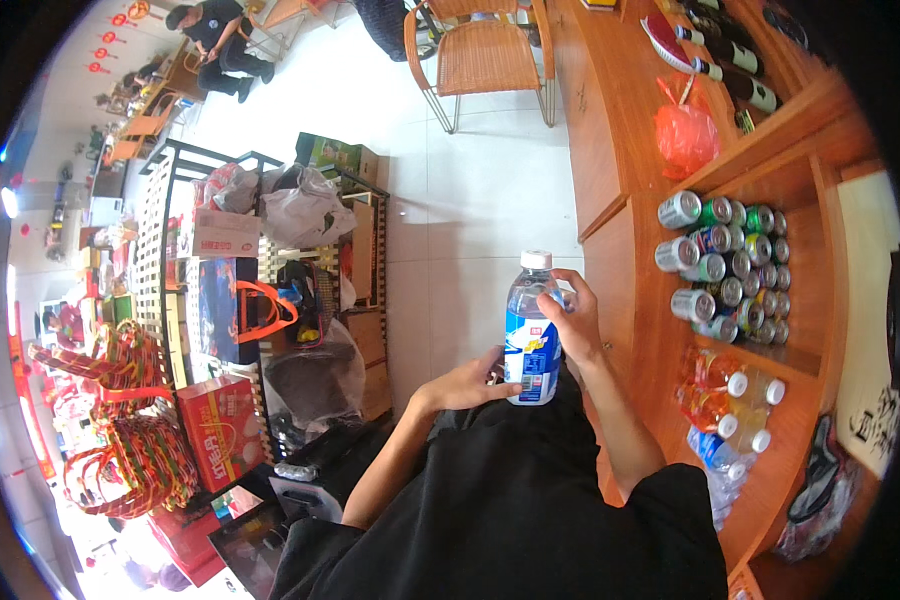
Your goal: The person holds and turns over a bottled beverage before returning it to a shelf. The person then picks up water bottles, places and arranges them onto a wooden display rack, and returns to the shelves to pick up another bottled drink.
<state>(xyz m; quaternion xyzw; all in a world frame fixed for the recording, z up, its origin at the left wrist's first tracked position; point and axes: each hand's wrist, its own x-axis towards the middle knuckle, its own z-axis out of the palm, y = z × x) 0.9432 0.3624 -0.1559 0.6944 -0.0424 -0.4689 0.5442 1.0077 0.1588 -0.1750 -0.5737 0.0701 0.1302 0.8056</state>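
Note:
A clear plastic bottle [532, 330] with a white cap and a blue and white label stands upright in front of my body, held between both hands. My left hand [471, 381] supports it low on its left side, the thumb lying across the label's lower part. Around the bottle's upper right side, below the cap, is my right hand [574, 315], its thumb on the shoulder and part of its fingers hidden behind. The cap is on the bottle.
At right, a wooden cabinet [622, 262] holds rows of drink cans [712, 267] and plastic bottles [727, 426]. Racks with bags and boxes [221, 234] stand at left. A wicker chair [487, 56] is ahead; a seated person [221, 45] is far off at upper left.

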